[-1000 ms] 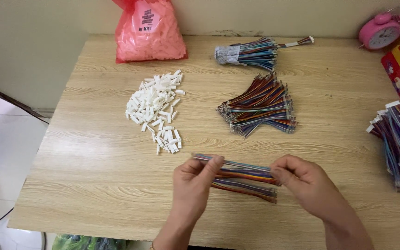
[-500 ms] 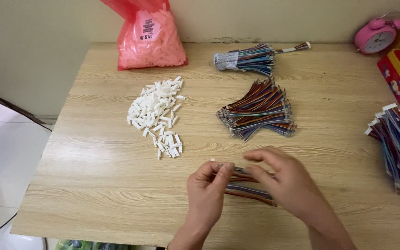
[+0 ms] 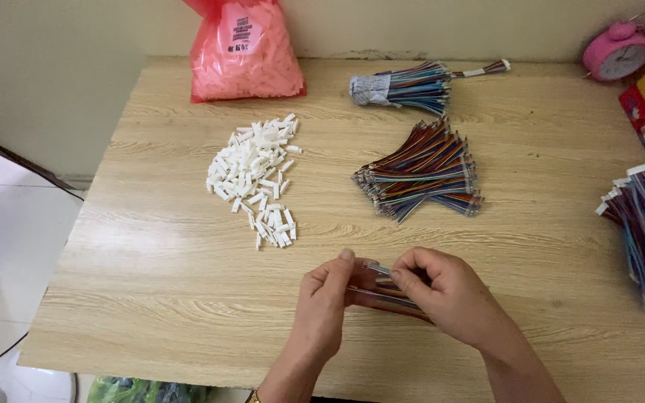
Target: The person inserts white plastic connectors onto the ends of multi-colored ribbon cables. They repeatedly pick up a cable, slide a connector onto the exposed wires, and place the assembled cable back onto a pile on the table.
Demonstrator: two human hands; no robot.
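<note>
Wire bundles: four. Bag, clock: one each.

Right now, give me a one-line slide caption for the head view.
Both hands, left hand and right hand, pinch a small bundle of coloured wires above a wooden table, near loose white connectors.

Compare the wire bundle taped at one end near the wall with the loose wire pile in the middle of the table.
The taped bundle is bound by a grey wrap at its left end and lies narrow; the loose pile is unbound, wider and fanned out. The bundle lies nearer the wall, the pile nearer the hands. Both are multicoloured wires lying on the table.
</note>
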